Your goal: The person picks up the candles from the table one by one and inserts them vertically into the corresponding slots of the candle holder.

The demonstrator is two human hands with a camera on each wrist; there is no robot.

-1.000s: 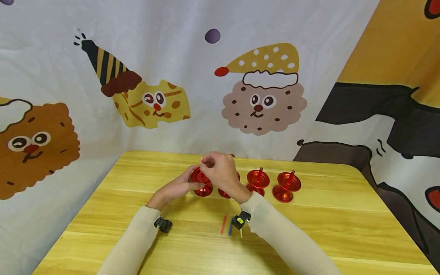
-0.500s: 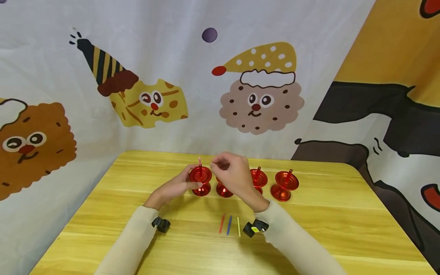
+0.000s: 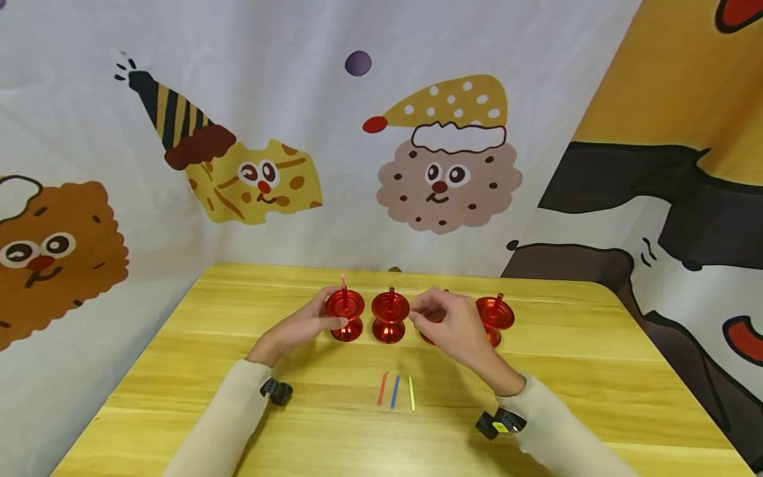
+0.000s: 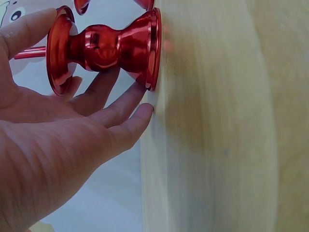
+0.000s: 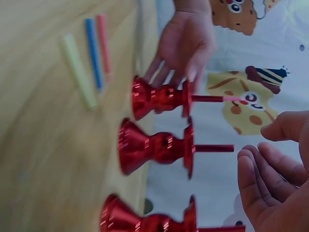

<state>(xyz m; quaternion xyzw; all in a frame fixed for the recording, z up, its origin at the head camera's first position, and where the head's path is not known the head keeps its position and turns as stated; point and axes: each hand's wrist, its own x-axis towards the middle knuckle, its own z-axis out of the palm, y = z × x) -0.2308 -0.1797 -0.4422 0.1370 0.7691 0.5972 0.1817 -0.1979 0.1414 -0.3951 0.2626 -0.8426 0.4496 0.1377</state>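
Wooden table (image 3: 328,437), blue candle (image 3: 395,391) outside left-wrist view; hands: left (image 3: 301,325) around holder (image 4: 100,47), right (image 3: 457,326) empty, relaxed

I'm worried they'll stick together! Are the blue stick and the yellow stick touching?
Apart. The head view shows a strip of bare table between the blue stick and the yellow stick.
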